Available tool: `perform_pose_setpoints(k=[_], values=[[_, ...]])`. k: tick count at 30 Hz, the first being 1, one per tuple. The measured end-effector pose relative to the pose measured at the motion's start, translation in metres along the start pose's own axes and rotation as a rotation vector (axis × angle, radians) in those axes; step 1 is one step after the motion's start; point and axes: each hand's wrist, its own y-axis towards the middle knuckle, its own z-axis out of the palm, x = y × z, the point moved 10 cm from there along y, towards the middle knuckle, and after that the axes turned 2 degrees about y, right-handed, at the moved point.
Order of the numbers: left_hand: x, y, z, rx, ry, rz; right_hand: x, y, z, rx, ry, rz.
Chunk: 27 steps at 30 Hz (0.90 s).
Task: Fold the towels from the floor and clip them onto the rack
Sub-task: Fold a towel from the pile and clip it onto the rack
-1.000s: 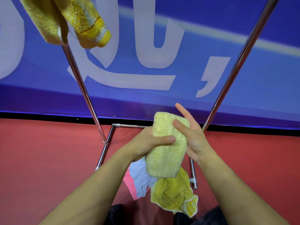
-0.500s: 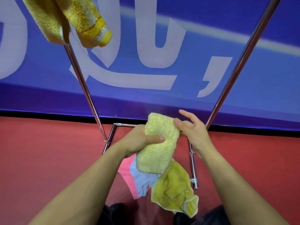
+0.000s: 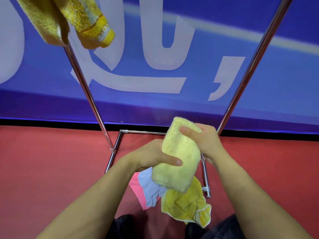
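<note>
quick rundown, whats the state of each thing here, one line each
pale yellow towel: folded, held in both hands
left hand: grips towel's lower part
right hand: grips towel's top
floor towels: crumpled, unfolded, in a pile
hanging towels: dangling at upper left
rack: standing, poles bare where visible

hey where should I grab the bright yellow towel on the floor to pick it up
Pinch the white-trimmed corner of the bright yellow towel, coming from above on its right side. It lies crumpled and partly under the folded towel; that corner sticks out free.
</note>
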Motion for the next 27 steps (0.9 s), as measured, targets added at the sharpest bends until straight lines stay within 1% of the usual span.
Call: perform_pose_setpoints(k=[2,4,6,8,11,15,16,18,20,21,22,24,27], values=[[0.001,0.002,0.003,0.001,0.034,0.005,0.002,0.001,-0.013,-0.082,0.057,0.008],[0.000,0.002,0.006,0.016,0.057,0.011,0.005,0.000,-0.020,-0.114,0.054,-0.004],[0.000,0.002,0.010,0.055,0.064,0.019,0.005,-0.001,-0.017,-0.095,0.060,-0.002],[-0.001,0.001,0.013,0.075,0.014,0.025,0.003,-0.002,-0.012,-0.064,0.074,0.006],[-0.005,0.000,0.011,0.042,-0.076,0.039,0.002,-0.001,-0.011,-0.051,0.089,-0.001],[-0.001,0.004,0.000,-0.013,-0.064,0.042,-0.008,0.005,-0.010,-0.053,0.056,0.023],[0.001,0.005,-0.005,-0.051,-0.058,0.044,-0.011,0.007,-0.011,-0.074,0.039,0.017],[0.004,0.009,-0.022,-0.182,-0.035,0.053,-0.015,0.009,-0.019,-0.185,0.034,-0.024],[0.006,0.011,-0.042,-0.358,0.068,0.078,-0.011,0.006,-0.028,-0.301,0.026,-0.090],[0.006,0.011,-0.050,-0.443,0.138,0.095,-0.007,0.003,-0.026,-0.309,-0.003,-0.113],[0.004,0.010,-0.057,-0.518,0.196,0.110,-0.006,0.002,-0.018,-0.282,-0.035,-0.114],[0.001,0.007,-0.064,-0.612,0.275,0.147,-0.009,0.001,0.005,-0.164,-0.059,-0.071],[-0.010,0.006,-0.059,-0.623,0.338,0.202,-0.021,-0.002,0.037,0.012,0.050,0.040]])
